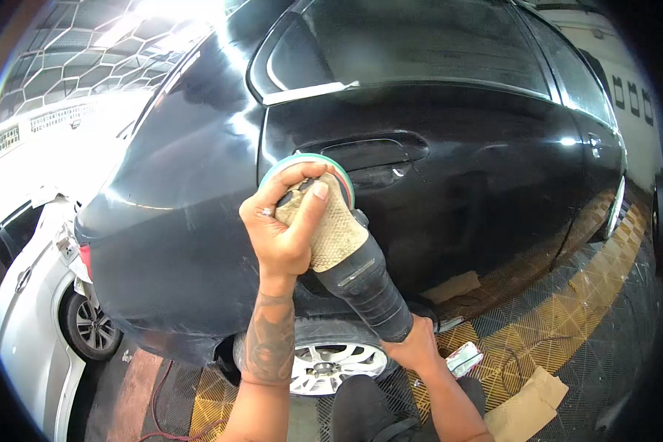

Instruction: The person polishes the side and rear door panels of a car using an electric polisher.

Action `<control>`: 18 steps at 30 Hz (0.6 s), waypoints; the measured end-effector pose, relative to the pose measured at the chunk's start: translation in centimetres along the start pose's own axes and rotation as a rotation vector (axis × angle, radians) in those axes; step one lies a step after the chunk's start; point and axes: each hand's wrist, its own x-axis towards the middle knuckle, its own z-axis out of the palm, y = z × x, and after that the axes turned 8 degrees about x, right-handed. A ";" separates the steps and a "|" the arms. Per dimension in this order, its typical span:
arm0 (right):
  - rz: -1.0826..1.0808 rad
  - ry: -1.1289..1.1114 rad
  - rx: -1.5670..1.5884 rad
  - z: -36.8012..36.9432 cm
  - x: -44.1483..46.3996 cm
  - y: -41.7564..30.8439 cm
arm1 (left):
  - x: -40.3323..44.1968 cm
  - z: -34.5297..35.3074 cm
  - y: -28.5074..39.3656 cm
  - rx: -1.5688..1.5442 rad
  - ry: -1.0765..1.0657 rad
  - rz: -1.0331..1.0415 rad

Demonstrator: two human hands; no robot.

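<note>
For even contact, lay pad point(306, 158) flat, press lightly and ease around door handle point(365, 153). Grasp polisher point(365, 283) as shown: over its head with left hand point(278, 232), around its rear barrel with right hand point(415, 342). Located beside the handle, against black car point(486, 184); glossy, bearing reflections and faint smears.

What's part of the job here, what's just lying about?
In use:
- polisher-type power tool, gripped by left hand and right hand
- its round pad, up by the door handle
- dark car, apparently the workpiece

Probably just about:
- cardboard on the floor
- red-and-white item near it
- white car parked behind
</note>
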 end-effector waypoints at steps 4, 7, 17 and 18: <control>0.021 0.021 0.058 -1.4 -0.3 3.0 | 0.3 3.5 -0.1 -0.009 -0.070 0.000; 0.092 0.068 0.026 -2.6 -0.5 4.9 | 1.0 6.8 -0.8 0.115 -0.143 0.136; 0.091 0.175 0.182 -4.3 -0.5 5.8 | 2.3 11.8 0.6 0.157 -0.223 0.096; 0.089 0.173 0.187 -3.9 -0.5 5.6 | 2.3 11.0 0.4 0.155 -0.206 0.107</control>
